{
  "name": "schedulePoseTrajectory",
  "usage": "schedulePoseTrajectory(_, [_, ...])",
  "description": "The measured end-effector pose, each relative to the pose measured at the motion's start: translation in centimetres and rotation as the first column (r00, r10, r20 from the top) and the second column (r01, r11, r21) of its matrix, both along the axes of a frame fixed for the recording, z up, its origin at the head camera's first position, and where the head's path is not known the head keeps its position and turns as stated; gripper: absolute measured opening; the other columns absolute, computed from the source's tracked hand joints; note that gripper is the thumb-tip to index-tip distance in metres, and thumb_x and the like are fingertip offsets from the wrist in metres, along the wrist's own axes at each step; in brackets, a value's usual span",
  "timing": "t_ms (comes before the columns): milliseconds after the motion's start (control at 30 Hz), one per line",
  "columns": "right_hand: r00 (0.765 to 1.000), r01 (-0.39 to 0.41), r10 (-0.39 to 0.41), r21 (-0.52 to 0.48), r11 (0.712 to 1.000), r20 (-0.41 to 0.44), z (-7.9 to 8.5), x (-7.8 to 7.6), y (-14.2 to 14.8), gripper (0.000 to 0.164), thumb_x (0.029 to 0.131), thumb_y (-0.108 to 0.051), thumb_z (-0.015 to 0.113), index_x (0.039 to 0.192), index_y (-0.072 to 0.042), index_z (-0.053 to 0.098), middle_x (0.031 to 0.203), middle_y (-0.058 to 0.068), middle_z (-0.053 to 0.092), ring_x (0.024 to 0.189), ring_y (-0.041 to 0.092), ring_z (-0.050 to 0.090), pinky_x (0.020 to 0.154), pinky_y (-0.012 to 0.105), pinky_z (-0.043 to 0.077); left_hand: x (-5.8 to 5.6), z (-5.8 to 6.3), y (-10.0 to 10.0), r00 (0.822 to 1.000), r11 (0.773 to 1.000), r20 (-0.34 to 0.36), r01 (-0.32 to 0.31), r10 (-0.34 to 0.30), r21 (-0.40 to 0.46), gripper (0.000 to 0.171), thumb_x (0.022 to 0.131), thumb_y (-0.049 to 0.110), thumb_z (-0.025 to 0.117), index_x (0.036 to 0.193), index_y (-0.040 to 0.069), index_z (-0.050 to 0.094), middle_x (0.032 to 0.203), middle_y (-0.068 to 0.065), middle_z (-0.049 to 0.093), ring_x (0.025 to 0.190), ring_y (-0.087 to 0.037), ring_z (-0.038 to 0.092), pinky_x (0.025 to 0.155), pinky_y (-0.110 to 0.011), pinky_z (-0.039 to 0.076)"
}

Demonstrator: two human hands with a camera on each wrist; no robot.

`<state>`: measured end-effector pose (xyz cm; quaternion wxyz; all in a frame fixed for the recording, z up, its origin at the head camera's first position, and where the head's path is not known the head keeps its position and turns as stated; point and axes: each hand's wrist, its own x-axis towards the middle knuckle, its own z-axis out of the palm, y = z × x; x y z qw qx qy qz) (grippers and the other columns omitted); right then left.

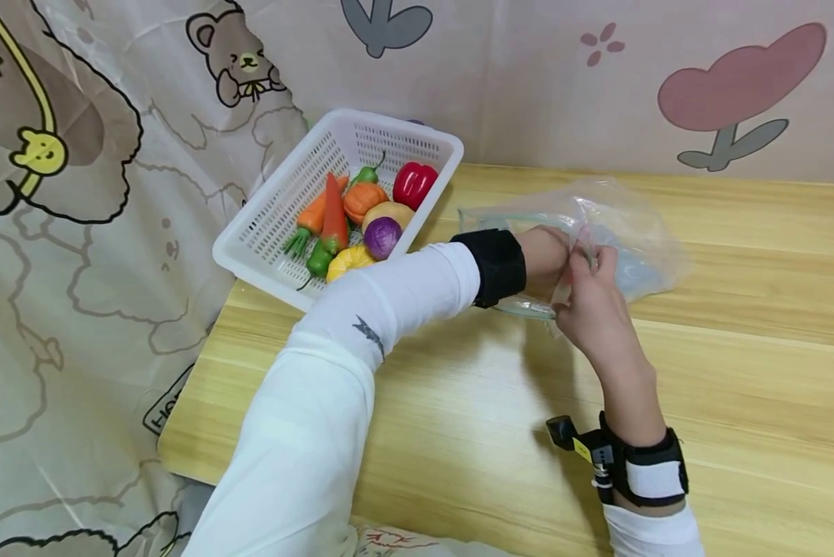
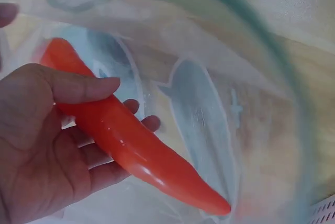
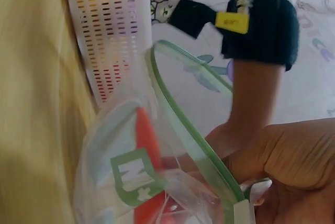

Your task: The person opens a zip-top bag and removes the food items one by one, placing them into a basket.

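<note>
A clear zip bag with a green-edged mouth is on the table, partly covered by both hands. My left hand reaches in through its mouth and holds a red chili pepper, thumb on one side and fingers behind. Through the plastic, the red chili pepper shows in the right wrist view. My right hand pinches the bag's edge near the zip slider. In the head view the pepper is hidden.
Left of the bag stands a white perforated basket of toy vegetables, among them a red bell pepper, an orange pumpkin, a carrot and a purple ball-shaped vegetable. Patterned cloth hangs behind the wooden table.
</note>
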<state>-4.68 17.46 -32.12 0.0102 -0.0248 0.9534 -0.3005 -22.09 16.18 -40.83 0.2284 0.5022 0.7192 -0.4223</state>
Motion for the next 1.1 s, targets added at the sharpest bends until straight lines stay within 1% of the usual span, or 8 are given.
schedulePoseTrajectory(67, [1.000, 0.017, -0.017, -0.006, 1.000, 0.021, -0.2, -0.3, 0.3, 0.076, 0.078, 0.006, 0.057, 0.144, 0.008, 0.019, 0.136, 0.032, 0.015, 0.067, 0.032, 0.049, 0.054, 0.034, 0.037, 0.8, 1.7, -0.4, 0.996, 0.996, 0.018, -0.087, 0.086, 0.007, 0.041, 0.095, 0.030, 0.025, 0.133, 0.025, 0.038, 0.094, 0.007, 0.044, 0.079, -0.012, 0.040, 0.073, -0.026, 0.042])
schedulePoseTrajectory(167, [0.997, 0.050, -0.049, -0.012, 0.999, 0.053, -0.4, -0.7, 1.0, 0.080, 0.078, 0.006, 0.058, 0.146, 0.004, 0.017, 0.141, 0.030, 0.014, 0.074, 0.038, 0.051, 0.057, 0.038, 0.041, 4.3, 7.8, -2.7, 0.966, 0.963, 0.064, -0.255, 0.250, 0.084, 0.038, 0.096, 0.027, 0.031, 0.134, 0.028, 0.038, 0.108, 0.010, 0.042, 0.089, -0.009, 0.038, 0.082, -0.022, 0.040])
schedulePoseTrajectory(267, [0.996, 0.072, -0.072, 0.001, 0.997, 0.048, -0.4, -0.9, 1.8, 0.077, 0.076, 0.006, 0.059, 0.145, 0.004, 0.024, 0.142, 0.027, 0.017, 0.080, 0.046, 0.050, 0.063, 0.044, 0.042, 5.8, 10.7, -5.1, 0.975, 0.939, 0.106, -0.218, 0.196, 0.268, 0.032, 0.093, 0.023, 0.038, 0.123, 0.022, 0.048, 0.114, 0.008, 0.047, 0.097, -0.009, 0.044, 0.086, -0.022, 0.042])
schedulePoseTrajectory(533, [0.994, 0.014, -0.010, 0.028, 1.000, -0.111, -0.7, -0.7, 3.4, 0.065, 0.074, 0.009, 0.062, 0.136, 0.004, 0.042, 0.134, 0.026, 0.029, 0.080, 0.039, 0.052, 0.058, 0.037, 0.036, 6.1, 11.1, -9.0, 0.999, 0.829, 0.034, -0.033, 0.017, 0.558, 0.048, 0.086, 0.024, 0.049, 0.133, 0.015, 0.045, 0.131, 0.000, 0.051, 0.116, -0.019, 0.047, 0.100, -0.031, 0.037])
schedulePoseTrajectory(733, [0.979, -0.123, 0.127, 0.036, 0.992, -0.158, -0.9, -0.7, 4.0, 0.060, 0.074, 0.013, 0.063, 0.132, 0.004, 0.048, 0.125, 0.024, 0.035, 0.079, 0.033, 0.051, 0.059, 0.030, 0.038, 5.3, 11.4, -10.7, 0.984, 0.745, 0.164, -0.163, 0.073, 0.647, 0.045, 0.082, 0.021, 0.052, 0.127, 0.019, 0.048, 0.116, 0.005, 0.057, 0.099, -0.014, 0.049, 0.087, -0.027, 0.041])
schedulePoseTrajectory(867, [0.966, -0.198, 0.195, 0.003, 0.980, -0.168, -0.9, -0.6, 4.7, 0.061, 0.075, 0.014, 0.064, 0.133, 0.006, 0.046, 0.120, 0.024, 0.037, 0.075, 0.014, 0.048, 0.057, 0.017, 0.036, 4.1, 11.2, -11.4, 0.945, 0.694, 0.310, -0.291, 0.101, 0.659, 0.051, 0.084, 0.023, 0.054, 0.134, 0.027, 0.044, 0.126, 0.009, 0.054, 0.107, -0.010, 0.049, 0.090, -0.025, 0.039])
schedulePoseTrajectory(1000, [0.972, -0.188, 0.177, -0.063, 0.980, -0.154, -0.6, -0.5, 5.1, 0.057, 0.077, 0.013, 0.064, 0.131, 0.005, 0.048, 0.121, 0.023, 0.042, 0.070, -0.004, 0.038, 0.056, 0.011, 0.033, 3.2, 11.0, -11.8, 0.902, 0.657, 0.416, -0.381, 0.112, 0.650, 0.057, 0.085, 0.018, 0.052, 0.139, 0.032, 0.040, 0.132, 0.011, 0.052, 0.112, -0.010, 0.048, 0.088, -0.024, 0.039])
schedulePoseTrajectory(1100, [0.988, -0.129, 0.122, -0.072, 0.989, -0.096, -0.3, -0.6, 5.2, 0.058, 0.079, 0.005, 0.066, 0.134, -0.002, 0.047, 0.117, 0.020, 0.047, 0.069, -0.004, 0.039, 0.057, 0.013, 0.034, 3.0, 10.8, -12.0, 0.906, 0.643, 0.416, -0.367, 0.081, 0.672, 0.055, 0.085, 0.017, 0.052, 0.138, 0.029, 0.042, 0.129, 0.010, 0.055, 0.110, -0.010, 0.050, 0.087, -0.024, 0.040])
